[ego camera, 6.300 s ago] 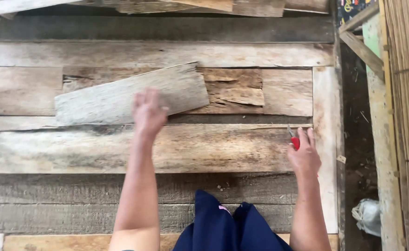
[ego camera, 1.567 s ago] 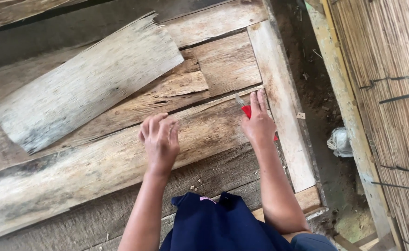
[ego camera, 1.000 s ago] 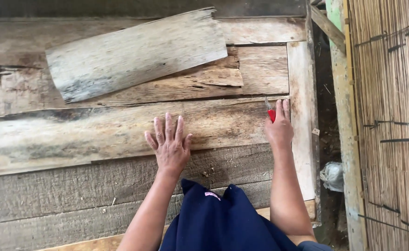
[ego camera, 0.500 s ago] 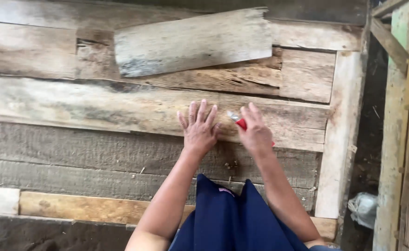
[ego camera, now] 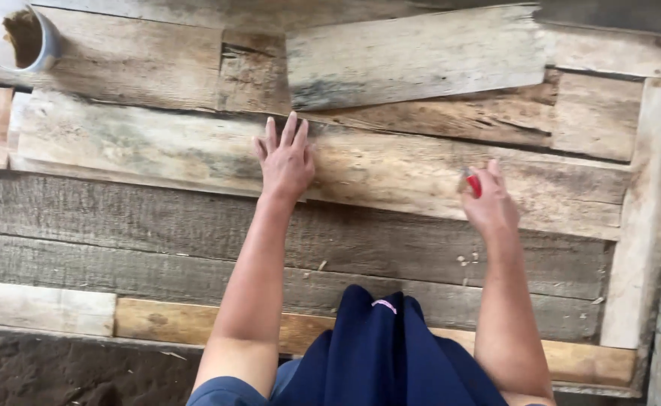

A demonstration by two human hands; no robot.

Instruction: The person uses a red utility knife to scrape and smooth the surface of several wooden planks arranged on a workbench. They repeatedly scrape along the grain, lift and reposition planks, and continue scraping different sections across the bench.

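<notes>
Head view: left hand [ego camera: 287, 158] lies flat, palm down, fingers spread and released, on the long pale plank [ego camera: 391, 169] of the plank floor. Right hand [ego camera: 487, 201] sits further right on the same pale plank, clenched around a small red-handled tool [ego camera: 474, 185]; only the red bit shows between the fingers, tool type not clear. Loose grey board [ego camera: 413, 56] lies at a slight tilt just beyond the pale plank, up and right of the left hand, apart from it, resting across a cracked brown plank [ego camera: 488, 120]. Round container [ego camera: 16, 36] with brown contents stands well off to the far left of the pale plank, at the top corner. Darker grey planks [ego camera: 135, 233] run on the near side of the pale plank. Navy clothing [ego camera: 379, 353] at bottom centre, between the two forearms.
</notes>
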